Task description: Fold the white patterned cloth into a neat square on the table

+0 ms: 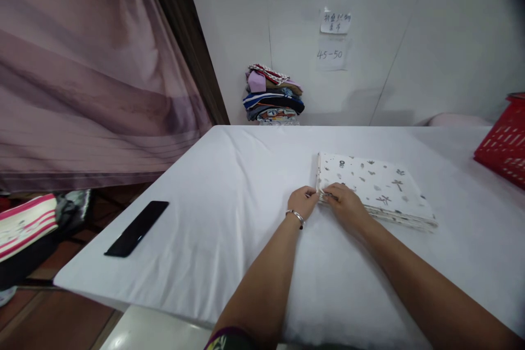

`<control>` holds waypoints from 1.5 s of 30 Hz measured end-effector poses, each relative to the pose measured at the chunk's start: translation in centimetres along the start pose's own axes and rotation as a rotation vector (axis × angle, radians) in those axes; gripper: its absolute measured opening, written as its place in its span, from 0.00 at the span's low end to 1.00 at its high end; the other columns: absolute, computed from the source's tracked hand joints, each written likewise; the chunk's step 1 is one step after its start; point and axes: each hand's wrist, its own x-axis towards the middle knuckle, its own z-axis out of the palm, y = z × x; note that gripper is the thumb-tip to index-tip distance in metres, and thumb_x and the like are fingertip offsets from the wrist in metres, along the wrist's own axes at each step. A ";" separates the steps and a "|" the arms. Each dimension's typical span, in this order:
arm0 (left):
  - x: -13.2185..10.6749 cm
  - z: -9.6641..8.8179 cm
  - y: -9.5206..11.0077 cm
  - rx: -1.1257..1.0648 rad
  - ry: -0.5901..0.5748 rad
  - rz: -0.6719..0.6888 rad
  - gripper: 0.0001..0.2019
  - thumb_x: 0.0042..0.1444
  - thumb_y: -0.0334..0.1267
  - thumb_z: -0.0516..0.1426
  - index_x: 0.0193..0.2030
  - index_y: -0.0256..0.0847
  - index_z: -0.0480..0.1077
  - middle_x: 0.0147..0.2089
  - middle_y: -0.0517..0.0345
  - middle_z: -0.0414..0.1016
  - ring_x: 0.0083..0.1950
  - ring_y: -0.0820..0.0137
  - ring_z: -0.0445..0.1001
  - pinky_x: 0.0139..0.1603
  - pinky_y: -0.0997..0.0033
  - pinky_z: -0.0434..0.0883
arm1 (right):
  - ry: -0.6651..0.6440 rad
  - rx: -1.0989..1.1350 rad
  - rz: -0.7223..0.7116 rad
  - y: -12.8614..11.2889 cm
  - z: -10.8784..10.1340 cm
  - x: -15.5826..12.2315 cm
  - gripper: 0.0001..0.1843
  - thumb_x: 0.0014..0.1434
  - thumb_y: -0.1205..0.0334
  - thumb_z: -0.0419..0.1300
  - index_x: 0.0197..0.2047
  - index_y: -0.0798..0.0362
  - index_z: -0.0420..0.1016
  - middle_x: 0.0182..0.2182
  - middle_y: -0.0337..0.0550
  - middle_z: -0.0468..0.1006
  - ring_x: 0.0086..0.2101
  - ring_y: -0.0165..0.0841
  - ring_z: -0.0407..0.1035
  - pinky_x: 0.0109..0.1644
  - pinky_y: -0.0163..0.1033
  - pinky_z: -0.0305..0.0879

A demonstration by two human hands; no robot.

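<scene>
hands (302, 201) (343, 203) pinch folded cloth (375, 188) corner edge

Folded cloth (375, 188) on table (229, 219), phone (136, 228) left, basket (503, 145) right, clothes stack (273, 94) behind

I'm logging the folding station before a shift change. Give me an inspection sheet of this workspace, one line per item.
surface: table under a white cover with a few soft creases.
job's things: folded cloth, white with small dark prints, lying flat right of centre.
clutter: black phone near the left edge; red basket at the far right.
grips: left hand pinches the cloth's near left corner; right hand rests on that corner, grip unclear.
cables: nothing seen.
surroundings: pile of clothes by the white wall; paper notes on it; pink curtain at left.
</scene>
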 end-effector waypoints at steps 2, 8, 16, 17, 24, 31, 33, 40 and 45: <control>0.1 -0.2 -0.1 -0.029 -0.032 0.009 0.08 0.46 0.39 0.58 0.33 0.42 0.73 0.31 0.62 0.76 0.32 0.74 0.71 0.35 0.76 0.67 | -0.008 0.016 0.001 0.2 0.0 0.0 0.10 0.56 0.62 0.51 0.36 0.48 0.74 0.35 0.42 0.74 0.36 0.34 0.66 0.39 0.39 0.61; 0.1 -0.5 0.0 -0.069 -0.079 0.006 0.08 0.43 0.37 0.58 0.33 0.41 0.73 0.30 0.62 0.74 0.29 0.76 0.69 0.31 0.78 0.65 | 0.029 0.041 0.004 0.4 0.2 0.0 0.11 0.58 0.62 0.50 0.36 0.48 0.74 0.34 0.41 0.74 0.36 0.34 0.67 0.40 0.38 0.61; 0.2 -0.3 -0.3 -0.052 -0.071 0.015 0.07 0.45 0.38 0.58 0.33 0.41 0.73 0.31 0.62 0.75 0.30 0.75 0.70 0.31 0.76 0.66 | 0.037 -0.087 -0.039 -0.3 0.2 -0.3 0.12 0.59 0.61 0.49 0.38 0.50 0.73 0.36 0.44 0.73 0.38 0.36 0.65 0.42 0.40 0.61; 0.2 -0.3 -0.4 -0.051 -0.068 0.018 0.07 0.45 0.38 0.58 0.33 0.42 0.73 0.31 0.61 0.75 0.30 0.74 0.70 0.32 0.76 0.66 | 0.037 -0.095 -0.048 -0.4 0.2 -0.3 0.12 0.60 0.61 0.49 0.38 0.50 0.73 0.36 0.44 0.73 0.38 0.36 0.65 0.42 0.41 0.61; 0.3 -0.1 -0.4 -0.042 -0.054 0.010 0.07 0.46 0.38 0.57 0.33 0.41 0.73 0.32 0.60 0.75 0.33 0.73 0.72 0.34 0.76 0.68 | 0.155 -0.012 -0.030 -0.2 0.6 -0.4 0.12 0.60 0.60 0.48 0.35 0.50 0.72 0.33 0.44 0.73 0.36 0.35 0.66 0.40 0.39 0.61; 0.3 -0.2 -0.2 -0.027 -0.046 0.001 0.06 0.46 0.36 0.57 0.32 0.41 0.73 0.31 0.61 0.75 0.33 0.74 0.72 0.34 0.77 0.67 | 0.115 -0.057 -0.119 -0.3 0.6 -0.6 0.11 0.60 0.60 0.49 0.38 0.51 0.72 0.35 0.47 0.73 0.38 0.38 0.65 0.41 0.44 0.61; 0.3 -0.2 -0.2 -0.025 -0.048 0.007 0.06 0.46 0.37 0.56 0.32 0.41 0.73 0.31 0.61 0.75 0.33 0.74 0.72 0.34 0.77 0.67 | 0.111 -0.052 -0.100 -0.3 0.6 -0.6 0.09 0.59 0.61 0.51 0.37 0.50 0.72 0.35 0.46 0.73 0.37 0.37 0.65 0.41 0.43 0.61; 0.3 -0.1 -0.3 -0.029 -0.053 0.012 0.07 0.47 0.39 0.56 0.32 0.41 0.73 0.31 0.62 0.75 0.33 0.74 0.72 0.35 0.77 0.67 | 0.151 0.059 -0.041 0.2 0.8 -0.5 0.08 0.59 0.62 0.51 0.33 0.50 0.71 0.31 0.42 0.72 0.34 0.35 0.65 0.38 0.40 0.61; 0.4 0.0 -0.4 -0.028 -0.047 0.005 0.07 0.46 0.37 0.56 0.33 0.41 0.73 0.32 0.61 0.76 0.34 0.74 0.72 0.36 0.76 0.67 | 0.114 -0.001 -0.092 0.2 0.9 -0.6 0.08 0.58 0.59 0.52 0.36 0.50 0.71 0.35 0.45 0.73 0.36 0.37 0.65 0.40 0.42 0.60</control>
